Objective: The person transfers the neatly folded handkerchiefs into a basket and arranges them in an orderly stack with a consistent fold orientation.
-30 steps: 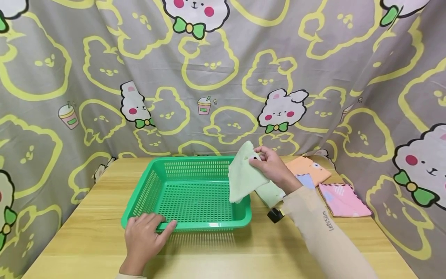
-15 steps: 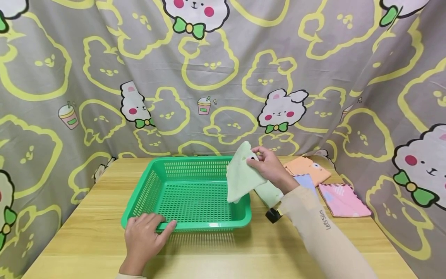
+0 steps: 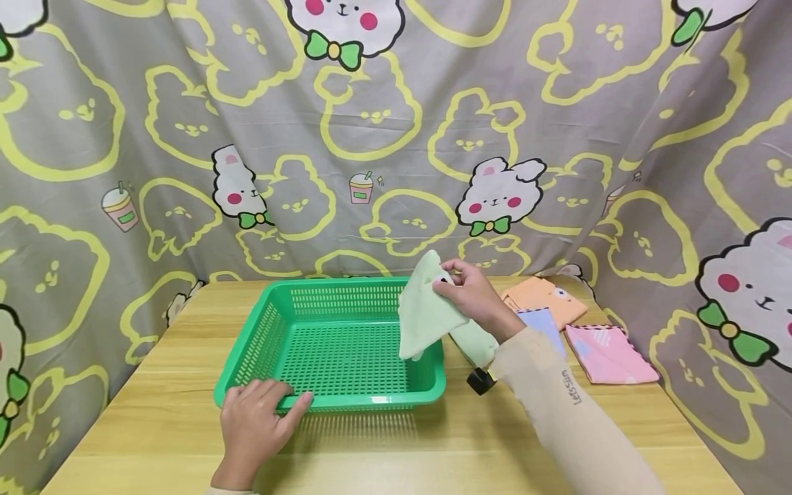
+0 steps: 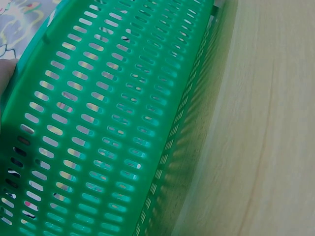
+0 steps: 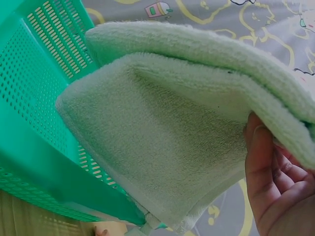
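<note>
From the head view, the right hand pinches a folded green cloth above the right rim of the green basket, whose floor lies bare. The left hand rests on the near rim, fingers relaxed. Three more cloths lie on the table to the right.

The left wrist view shows basket wall beside open tabletop.

In the right wrist view, fingers grip the cloth over the basket's edge.

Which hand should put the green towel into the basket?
Probably the right hand: it already grips the folded light green towel above the green basket's right edge. The left hand rests on the basket's front rim, steadying it.
</note>
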Demonstrator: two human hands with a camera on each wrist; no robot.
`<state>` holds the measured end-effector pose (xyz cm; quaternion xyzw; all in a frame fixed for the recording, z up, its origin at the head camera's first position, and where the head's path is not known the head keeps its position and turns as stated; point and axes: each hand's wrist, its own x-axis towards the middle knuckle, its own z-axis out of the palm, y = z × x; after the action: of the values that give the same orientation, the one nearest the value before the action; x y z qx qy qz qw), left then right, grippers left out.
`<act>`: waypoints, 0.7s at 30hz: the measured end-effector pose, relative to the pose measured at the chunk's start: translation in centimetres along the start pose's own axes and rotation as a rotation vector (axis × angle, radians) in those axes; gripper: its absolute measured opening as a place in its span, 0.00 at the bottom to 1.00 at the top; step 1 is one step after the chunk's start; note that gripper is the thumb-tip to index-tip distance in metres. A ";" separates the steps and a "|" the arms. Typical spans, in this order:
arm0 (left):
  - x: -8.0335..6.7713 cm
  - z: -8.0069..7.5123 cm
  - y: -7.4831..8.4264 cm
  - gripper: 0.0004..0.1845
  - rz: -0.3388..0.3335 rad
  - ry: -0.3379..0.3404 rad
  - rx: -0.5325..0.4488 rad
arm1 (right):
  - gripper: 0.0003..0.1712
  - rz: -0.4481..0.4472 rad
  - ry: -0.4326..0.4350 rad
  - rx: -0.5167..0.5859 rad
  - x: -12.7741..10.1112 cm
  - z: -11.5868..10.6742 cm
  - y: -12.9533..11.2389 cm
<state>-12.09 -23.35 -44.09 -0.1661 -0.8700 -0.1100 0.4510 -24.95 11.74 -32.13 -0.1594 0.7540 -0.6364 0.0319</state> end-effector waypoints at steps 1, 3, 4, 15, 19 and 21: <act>0.0 0.0 0.0 0.36 -0.001 -0.003 0.000 | 0.16 0.000 -0.001 -0.002 0.0 0.0 -0.1; 0.0 0.0 0.0 0.36 -0.002 -0.006 0.001 | 0.16 0.003 -0.006 -0.003 -0.1 0.0 -0.2; 0.0 0.0 0.0 0.36 -0.004 -0.011 0.002 | 0.16 0.003 -0.010 -0.005 -0.1 0.1 -0.3; 0.1 -0.1 0.1 0.35 0.004 0.011 -0.009 | 0.15 -0.010 -0.020 0.004 0.1 0.7 -0.5; 0.1 -0.1 0.2 0.36 0.000 0.011 -0.011 | 0.14 0.000 -0.017 0.012 0.2 0.8 -0.4; 0.1 -0.1 0.2 0.36 -0.003 0.008 -0.013 | 0.14 0.006 -0.016 0.015 0.3 0.9 -0.3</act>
<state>-11.97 -23.18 -43.93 -0.1672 -0.8677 -0.1167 0.4533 -24.95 10.80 -31.93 -0.1618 0.7496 -0.6405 0.0411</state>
